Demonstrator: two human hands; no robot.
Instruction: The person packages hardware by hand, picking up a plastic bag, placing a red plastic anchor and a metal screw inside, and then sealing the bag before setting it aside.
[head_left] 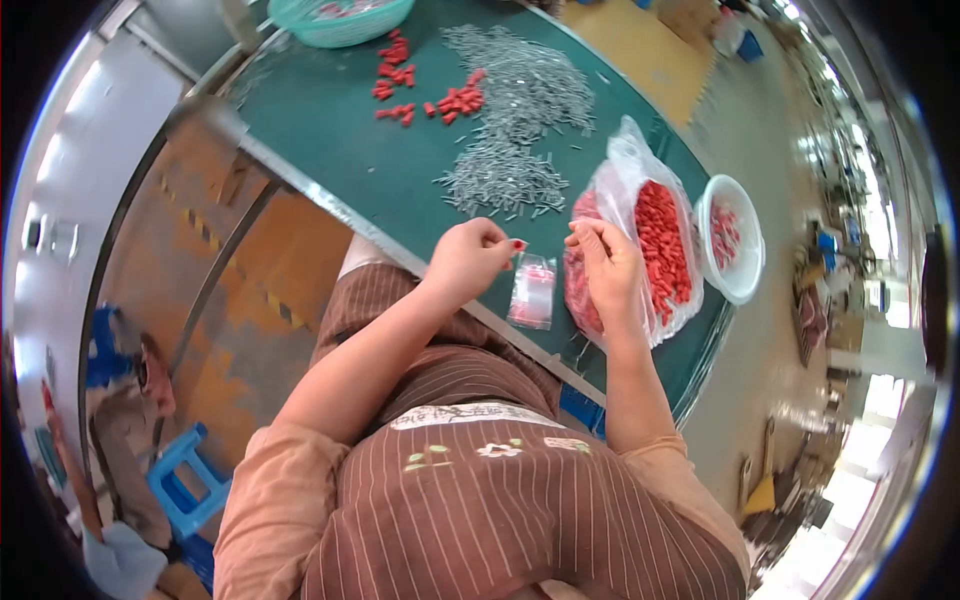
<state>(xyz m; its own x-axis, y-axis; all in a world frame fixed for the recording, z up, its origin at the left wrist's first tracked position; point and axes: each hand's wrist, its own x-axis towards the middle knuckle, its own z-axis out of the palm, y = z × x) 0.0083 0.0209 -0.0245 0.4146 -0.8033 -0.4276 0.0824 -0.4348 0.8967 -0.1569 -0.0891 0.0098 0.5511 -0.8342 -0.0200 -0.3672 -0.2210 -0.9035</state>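
My left hand [468, 262] is closed in a pinch over the table's near edge, and a small red plastic piece [518, 244] shows at its fingertips. Across a short gap, my right hand [608, 262] is also pinched; whatever its fingertips hold is too small to make out. Between and just below the hands lies a small clear plastic bag [533, 292] with reddish contents. Beside my right hand, an open clear bag [628, 150] is full of red plastic pieces [660, 240]. Beyond my hands, short thin grey metal pins [505, 178] are heaped on the table.
The green tabletop [320, 130] carries loose red pieces [395, 75] and a larger pin heap [530, 80]. A turquoise basket [345, 30] stands at the far left, a white bowl [748, 275] at the right edge. A blue stool [190, 480] is on the floor.
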